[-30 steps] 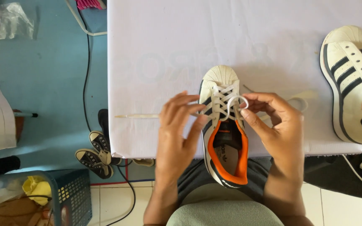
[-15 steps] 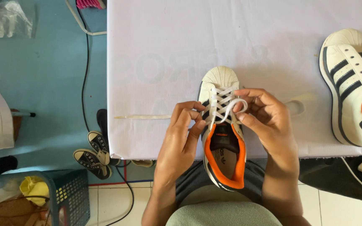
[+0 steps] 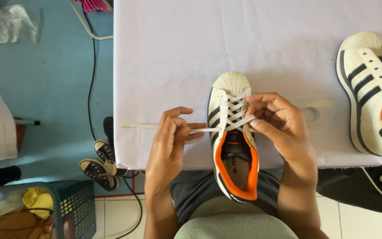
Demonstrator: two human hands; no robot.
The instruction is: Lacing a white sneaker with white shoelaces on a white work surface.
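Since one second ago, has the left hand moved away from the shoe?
Yes. The left hand has moved left, off the laces, pulling a white lace out sideways from the shoe, which stays in place on the white table.

A lived-in home room: white cloth-covered table [image 3: 177,53], teal floor [image 3: 54,88], black canvas sneakers [image 3: 100,166], blue plastic laundry basket [image 3: 74,208], trailing black cable [image 3: 94,66].

A crumpled clear plastic bag [image 3: 16,25] lies on the blue floor at far upper left
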